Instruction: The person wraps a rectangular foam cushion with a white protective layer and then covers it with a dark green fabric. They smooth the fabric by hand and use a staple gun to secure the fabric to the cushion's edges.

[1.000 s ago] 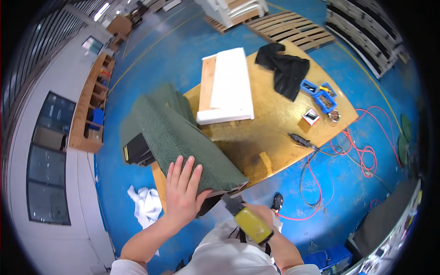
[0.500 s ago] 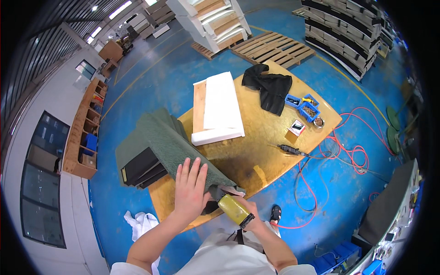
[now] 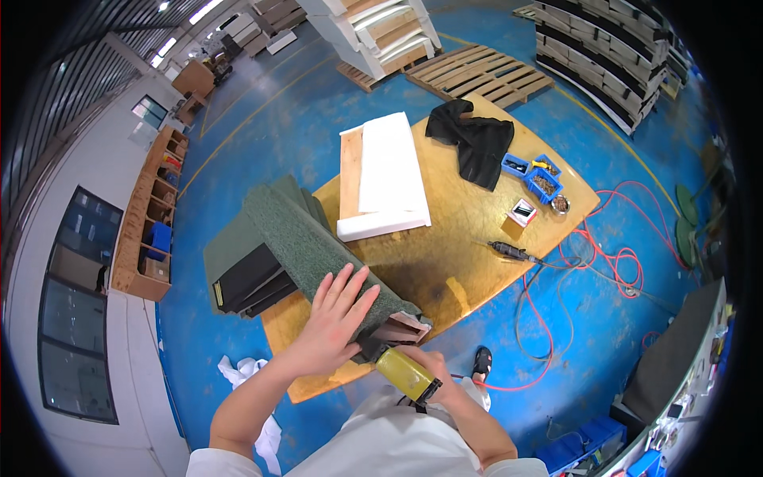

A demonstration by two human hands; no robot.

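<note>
A long piece covered in dark green fabric [image 3: 306, 246] lies across the near left of the table. My left hand [image 3: 332, 322] rests on its upper surface, fingers outstretched and holding nothing. My right hand [image 3: 435, 367] is wrapped round a yellow staple gun [image 3: 407, 375], whose dark nose is by the near end of the green piece. Whether the nose touches the fabric cannot be told. At that end, bare pinkish-brown material [image 3: 401, 327] shows under the fabric edge. Folded black fabric [image 3: 248, 280] lies to the left of the green piece.
On the yellow table [image 3: 469, 230] lie a white padded wooden frame [image 3: 391, 167], a black cloth [image 3: 477, 147], blue bins of small parts [image 3: 542, 184], a small box [image 3: 522, 212] and a black air tool [image 3: 509, 250]. Red hoses [image 3: 628, 270] coil on the floor; pallets [image 3: 481, 75] stand beyond.
The green piece's near end now shows more of its bare inside. My left hand has spread its fingers and shifted slightly right; the staple gun's nose sits a little lower against that end.
</note>
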